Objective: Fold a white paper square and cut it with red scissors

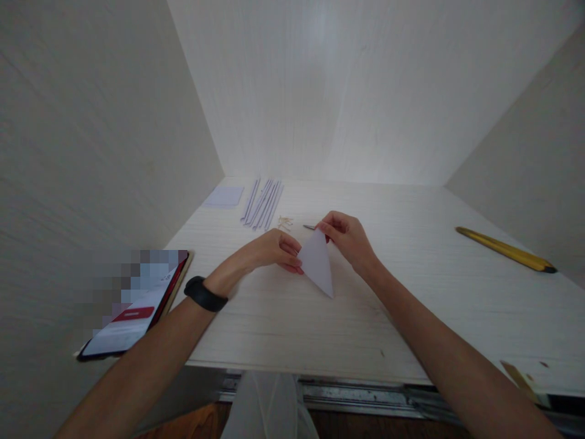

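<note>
Both of my hands are on one piece of white paper (317, 263), folded to a triangle, which lies on the pale wooden table (411, 305) near its middle. My left hand (274, 250) has the fingers curled and presses the left edge of the paper with the fingertips. My right hand (348, 236) pinches the top corner of the paper between thumb and fingers. The lower point of the triangle shows toward me. Just behind my right hand lies a small thin tool (309, 227); I cannot tell what it is. Further back are several long paper strips (262, 203), a small white sheet (224, 196) and some little sticks (284, 223). A yellow ruler (505, 249) lies well apart at the right, and a phone (134, 305) leans at the left.
</note>
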Tool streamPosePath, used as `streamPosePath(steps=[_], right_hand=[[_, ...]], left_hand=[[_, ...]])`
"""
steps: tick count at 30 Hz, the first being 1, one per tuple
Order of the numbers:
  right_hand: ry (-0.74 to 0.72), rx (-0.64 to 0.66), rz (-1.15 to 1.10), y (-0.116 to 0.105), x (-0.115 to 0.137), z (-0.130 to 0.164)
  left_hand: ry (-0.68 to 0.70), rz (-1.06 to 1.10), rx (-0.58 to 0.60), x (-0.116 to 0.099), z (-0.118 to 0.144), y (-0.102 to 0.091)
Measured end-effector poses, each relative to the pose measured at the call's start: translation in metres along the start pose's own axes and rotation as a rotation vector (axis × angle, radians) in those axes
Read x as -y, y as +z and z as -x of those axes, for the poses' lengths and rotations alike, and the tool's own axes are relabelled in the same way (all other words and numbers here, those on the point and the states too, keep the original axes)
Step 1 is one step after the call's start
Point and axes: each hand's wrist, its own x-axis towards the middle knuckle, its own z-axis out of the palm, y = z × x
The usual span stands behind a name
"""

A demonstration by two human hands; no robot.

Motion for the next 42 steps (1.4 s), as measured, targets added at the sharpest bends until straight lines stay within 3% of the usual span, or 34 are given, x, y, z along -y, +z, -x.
streamPosePath(steps=[5,9,13,19,29,35,42], right_hand=[[0.047,0.017,-0.07,0.0,0.0,-0.001],[0.169,0.081,-0.094,-0.001,-0.004,-0.003],[0.17,0.123,-0.027,-0.004,-0.007,-0.004],[0.042,0.026,0.183,-0.002,-0.011,-0.004],[0.149,0.099,0.091,-0.006,-0.007,-0.005],[0.128,0.026,0.192,-0.004,-0.006,-0.004],[0.162,0.084,0.193,-0.005,-0.01,-0.005]], left_hand=[[0.023,0.003,-0.034,-0.001,0.0,-0.001],[0.074,0.021,-0.161,-0.004,0.001,-0.005],[0.145,0.036,-0.261,-0.008,0.003,-0.007],[0.169,0.049,-0.281,-0.01,0.005,-0.004],[0.235,0.091,-0.331,-0.009,0.004,-0.008],[0.239,0.098,-0.326,-0.011,0.006,-0.005],[0.25,0.058,-0.373,-0.014,0.009,-0.004]])
